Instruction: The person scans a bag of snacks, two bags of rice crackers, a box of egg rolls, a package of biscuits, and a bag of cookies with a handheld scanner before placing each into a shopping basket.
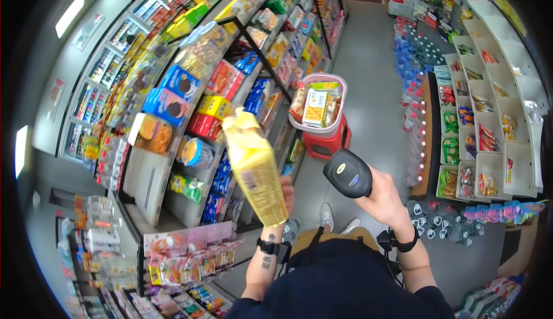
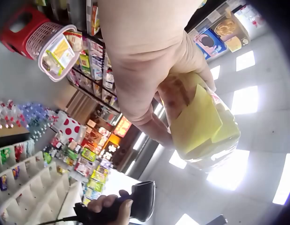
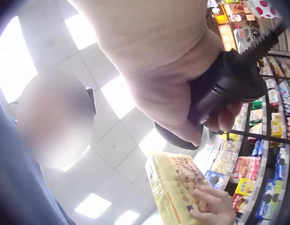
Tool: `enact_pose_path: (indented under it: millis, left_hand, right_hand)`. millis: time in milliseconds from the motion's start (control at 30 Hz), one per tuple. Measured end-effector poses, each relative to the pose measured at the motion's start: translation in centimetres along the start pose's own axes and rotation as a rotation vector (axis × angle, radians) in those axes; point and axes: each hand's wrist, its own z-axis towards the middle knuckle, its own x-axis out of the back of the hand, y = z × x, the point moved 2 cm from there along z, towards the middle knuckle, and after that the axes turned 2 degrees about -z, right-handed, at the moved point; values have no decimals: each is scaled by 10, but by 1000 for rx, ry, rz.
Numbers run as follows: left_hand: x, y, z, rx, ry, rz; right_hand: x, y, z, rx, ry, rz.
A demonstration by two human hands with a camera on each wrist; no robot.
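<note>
My left hand (image 1: 286, 197) grips the lower end of a tall yellow snack packet (image 1: 255, 169), with my fingers curled round its back. I hold it up in front of me, tilted, with its top corner leaning toward the shelves (image 1: 151, 186) on my left. My right hand (image 1: 385, 199) is wrapped tight round the handle of a black barcode scanner (image 1: 348, 173). Its head points left at the packet, just beside it and not touching. I cannot tell whether a finger is on the trigger.

The main weakness, as I judge it, is that I hold the packet only at its bottom end. Most of the packet stands above my fingers, so a slack pinch or a quick turn of the wrist could let it tip over or slide out and fall to the aisle floor.

The read could also fail. The wrap looks glossy and the ceiling panels are bright, so glare may hide the code. From here I cannot see whether the code actually faces the scanner window.

The scanner's coiled cable (image 3: 257, 44) trails from the handle, and it could catch on my arm if I swing wide.

Farther down the aisle a full basket (image 1: 344, 97) sits on a red stool (image 1: 328, 143) near the shelves. A careless step could knock it off.
</note>
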Motion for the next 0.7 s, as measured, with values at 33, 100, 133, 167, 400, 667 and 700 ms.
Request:
enact_pose_path:
  millis: [33,100,133,167,400,667,700]
  left_hand:
    - [-12,-4,1,-107,70,-19]
    - [-19,3,-4,-248,135,-34]
    - [-18,8,0,-154,11,-88]
    - [-24,10,4,-57,-112,-142]
    - [-25,13,-22,-206,344,-134]
    - [-35,14,-42,-323,654,500]
    - [-33,15,-45,-322,654,497]
  right_hand:
    - [2,-13,-3,76,-13,49]
    - [-6,-32,-6,129,-78,67]
    - [-9,-41,-6,182,-104,60]
    - [-13,-49,-7,232,-130,51]
    - [-27,-96,-2,365,-159,-137]
    - [-40,-118,0,344,-183,-370]
    - [-40,-119,-1,334,-182,-411]
